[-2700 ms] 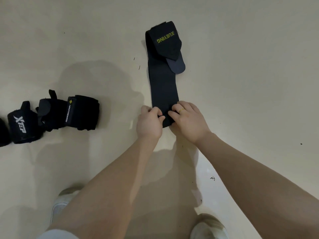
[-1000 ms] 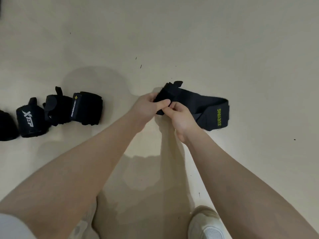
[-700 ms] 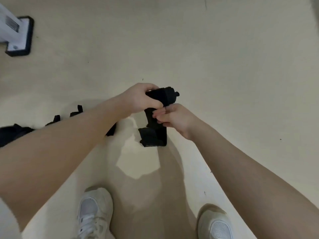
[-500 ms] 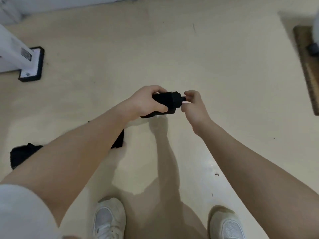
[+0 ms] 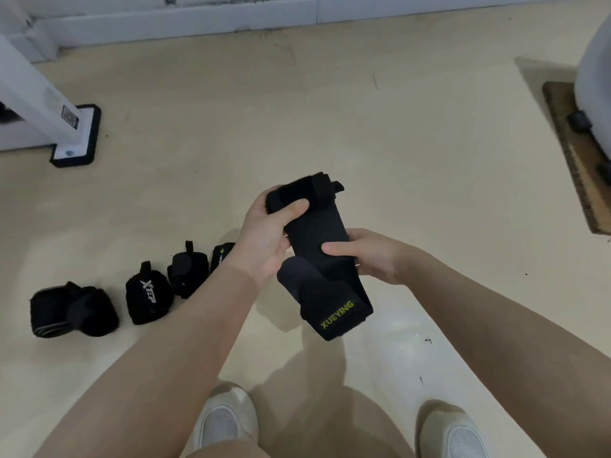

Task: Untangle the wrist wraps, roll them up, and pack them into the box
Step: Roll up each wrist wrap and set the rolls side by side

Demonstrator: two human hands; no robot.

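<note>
Bare floor [image 5: 413,153] lies open ahead and to the right. Four rolled wraps [image 5: 148,300] line the floor's left side (close together, in a row). A white stand foot [image 5: 75,140] blocks the far-left corner; a brown mat [image 5: 577,160] borders the right edge.

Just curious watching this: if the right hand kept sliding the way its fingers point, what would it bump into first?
The right hand points leftward across the wrist wrap it grips; beyond that, probably the left hand, though depth is unclear.
</note>
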